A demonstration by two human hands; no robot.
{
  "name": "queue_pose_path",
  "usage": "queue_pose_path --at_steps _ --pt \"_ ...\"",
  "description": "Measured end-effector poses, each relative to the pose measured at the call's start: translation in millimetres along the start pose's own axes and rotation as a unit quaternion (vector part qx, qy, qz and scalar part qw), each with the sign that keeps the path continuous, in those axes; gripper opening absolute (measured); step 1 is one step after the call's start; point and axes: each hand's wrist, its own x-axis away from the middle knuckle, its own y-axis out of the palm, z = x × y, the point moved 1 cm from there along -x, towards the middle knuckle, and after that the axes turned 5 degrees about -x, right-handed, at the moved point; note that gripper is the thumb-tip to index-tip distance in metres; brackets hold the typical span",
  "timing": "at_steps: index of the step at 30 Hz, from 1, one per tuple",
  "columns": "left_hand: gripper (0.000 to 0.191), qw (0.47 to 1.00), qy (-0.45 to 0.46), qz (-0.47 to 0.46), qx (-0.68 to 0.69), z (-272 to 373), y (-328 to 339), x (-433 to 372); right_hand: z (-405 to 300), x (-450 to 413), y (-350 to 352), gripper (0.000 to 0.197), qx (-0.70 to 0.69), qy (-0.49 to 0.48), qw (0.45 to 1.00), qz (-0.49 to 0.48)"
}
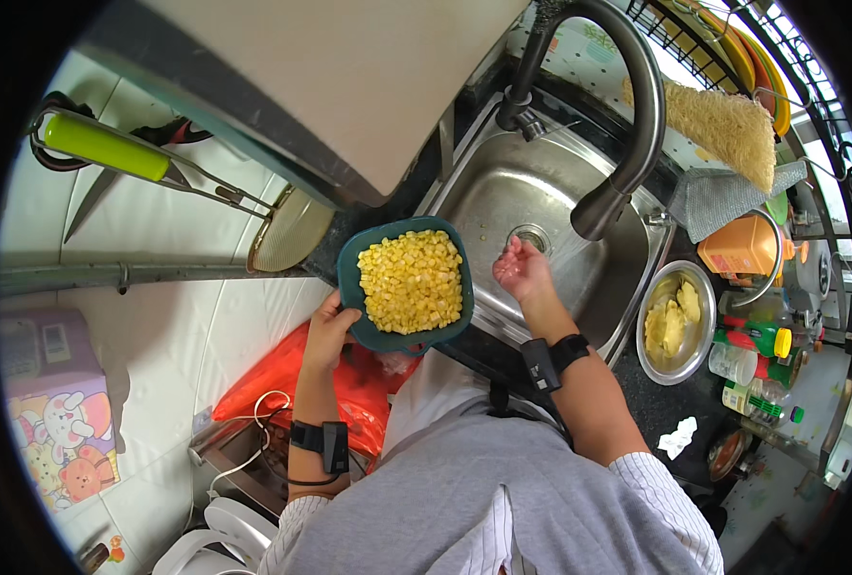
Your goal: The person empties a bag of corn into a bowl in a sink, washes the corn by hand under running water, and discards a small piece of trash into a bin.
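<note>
My left hand (331,327) grips the left rim of a dark teal square bowl (345,277), thumb over the edge. Yellow corn kernels (411,282) fill most of it. The bowl is held up at the near left side of a stainless steel sink (501,176). Over the basin, close to the drain (534,237), my right hand (521,271) has its fingers curled together and looks wet; nothing shows in it. A thin spray of water falls from the dark gooseneck faucet (598,212) near that hand. A few small yellow bits lie in the basin.
Right of the sink, a metal bowl (645,356) holds pale yellow pieces. Beyond it stand an orange bottle (739,244) and several other bottles. A crumpled tissue (677,438) lies on the counter. A strainer (289,233) and knife (89,205) hang at left, above a red plastic bag (275,370).
</note>
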Motion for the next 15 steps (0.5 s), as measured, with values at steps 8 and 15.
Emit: queue_pose_path --at_steps 8,15 --pt "0.037 1.000 0.004 0.000 0.018 5.5 -0.3 1.7 38.6 -54.3 24.2 0.018 0.424 -0.167 0.889 0.030" --pt "0.038 0.995 -0.032 0.084 0.041 11.5 -21.6 14.1 35.3 -82.7 22.4 0.037 0.834 -0.337 0.435 0.047"
